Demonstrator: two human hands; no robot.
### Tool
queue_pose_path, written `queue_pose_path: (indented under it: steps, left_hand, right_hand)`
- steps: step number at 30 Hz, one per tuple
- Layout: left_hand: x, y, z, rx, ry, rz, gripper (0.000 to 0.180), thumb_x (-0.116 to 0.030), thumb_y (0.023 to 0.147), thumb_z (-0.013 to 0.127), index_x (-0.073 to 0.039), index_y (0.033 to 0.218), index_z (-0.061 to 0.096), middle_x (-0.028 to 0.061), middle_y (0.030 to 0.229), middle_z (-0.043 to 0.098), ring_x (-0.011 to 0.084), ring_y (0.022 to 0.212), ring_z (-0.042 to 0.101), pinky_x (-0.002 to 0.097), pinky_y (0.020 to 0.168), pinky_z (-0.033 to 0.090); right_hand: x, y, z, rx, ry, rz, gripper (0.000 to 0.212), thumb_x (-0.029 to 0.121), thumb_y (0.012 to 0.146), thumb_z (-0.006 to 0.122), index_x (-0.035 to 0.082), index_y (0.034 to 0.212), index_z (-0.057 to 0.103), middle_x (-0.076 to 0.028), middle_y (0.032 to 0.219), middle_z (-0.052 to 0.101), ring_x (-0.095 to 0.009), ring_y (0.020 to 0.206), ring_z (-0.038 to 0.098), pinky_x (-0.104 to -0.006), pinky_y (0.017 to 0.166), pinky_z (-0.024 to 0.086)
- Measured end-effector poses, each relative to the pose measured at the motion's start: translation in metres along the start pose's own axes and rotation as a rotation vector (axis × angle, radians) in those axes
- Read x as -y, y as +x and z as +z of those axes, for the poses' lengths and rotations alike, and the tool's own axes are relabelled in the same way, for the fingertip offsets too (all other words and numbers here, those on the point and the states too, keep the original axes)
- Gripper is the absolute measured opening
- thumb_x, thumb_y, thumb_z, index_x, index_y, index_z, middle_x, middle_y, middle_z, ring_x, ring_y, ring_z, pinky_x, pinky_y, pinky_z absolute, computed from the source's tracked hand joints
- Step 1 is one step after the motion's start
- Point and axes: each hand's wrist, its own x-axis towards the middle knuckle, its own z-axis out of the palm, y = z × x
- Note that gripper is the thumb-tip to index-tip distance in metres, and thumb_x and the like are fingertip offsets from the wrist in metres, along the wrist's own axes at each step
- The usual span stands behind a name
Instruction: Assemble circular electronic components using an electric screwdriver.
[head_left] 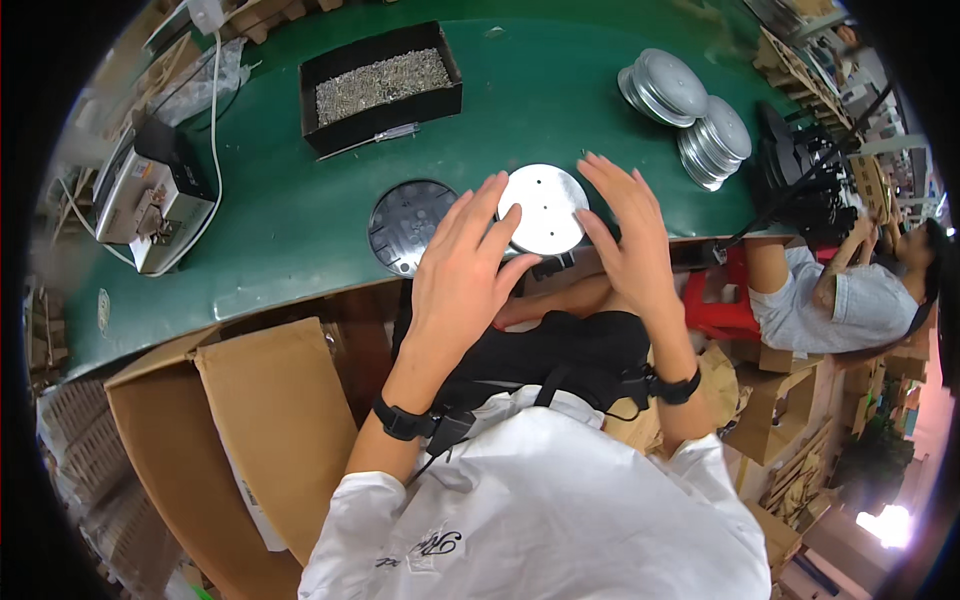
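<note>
A round silver metal disc (546, 222) with small holes lies near the table's front edge, in front of me. My left hand (462, 262) is at its left edge, fingers apart, with the fingertips overlapping the rim. On the other side my right hand (632, 238) has its fingers stretched out and its thumb by the disc's right edge. Neither hand is closed round it; whether the fingertips touch it I cannot tell. To the left lies a black round plastic base (408, 218), partly behind my left hand. Under the silver disc a dark part (553, 264) sticks out.
A black box (432, 104) of small metal screws stands farther back, a screwdriver (395, 133) before it. Silver disc stacks (672, 82) (716, 140) and black parts (795, 165) are right. A corded device (160, 195) stands left, cardboard (275, 420) below. Another person (840, 300) sits right.
</note>
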Motion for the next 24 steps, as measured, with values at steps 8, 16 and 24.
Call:
queue_pose_path:
  steps: [8, 16, 24]
  left_hand:
    - [0.003, 0.004, 0.006, -0.075, -0.018, 0.147, 0.044, -0.02, 0.076, 0.082, -0.001, 0.113, 0.069, 0.013, 0.128, 0.065, 0.0311, 0.122, 0.061, 0.0455, 0.107, 0.047]
    - [-0.001, 0.007, 0.004, -0.079, -0.073, 0.092, 0.039, -0.018, 0.075, 0.083, 0.0, 0.107, 0.069, 0.0131, 0.126, 0.066, 0.0307, 0.121, 0.061, 0.045, 0.107, 0.048]
    - [0.006, 0.005, 0.006, -0.079, -0.052, 0.214, 0.04, -0.023, 0.08, 0.079, 0.003, 0.108, 0.068, 0.0172, 0.123, 0.064, 0.0331, 0.122, 0.06, 0.0465, 0.107, 0.047]
  right_hand:
    - [0.005, -0.011, 0.012, -0.114, -0.163, 0.055, 0.042, 0.021, 0.094, 0.062, 0.01, 0.135, 0.062, -0.013, 0.138, 0.058, -0.032, 0.133, 0.05, -0.0499, 0.116, 0.028]
    - [0.011, -0.012, 0.004, -0.048, -0.242, -0.02, 0.046, 0.026, 0.094, 0.063, 0.012, 0.137, 0.059, -0.015, 0.139, 0.055, -0.033, 0.131, 0.05, -0.0495, 0.113, 0.034]
    - [0.004, -0.01, 0.004, -0.088, -0.25, -0.059, 0.046, 0.03, 0.095, 0.062, 0.011, 0.137, 0.06, -0.016, 0.135, 0.057, -0.035, 0.126, 0.052, -0.0485, 0.111, 0.037]
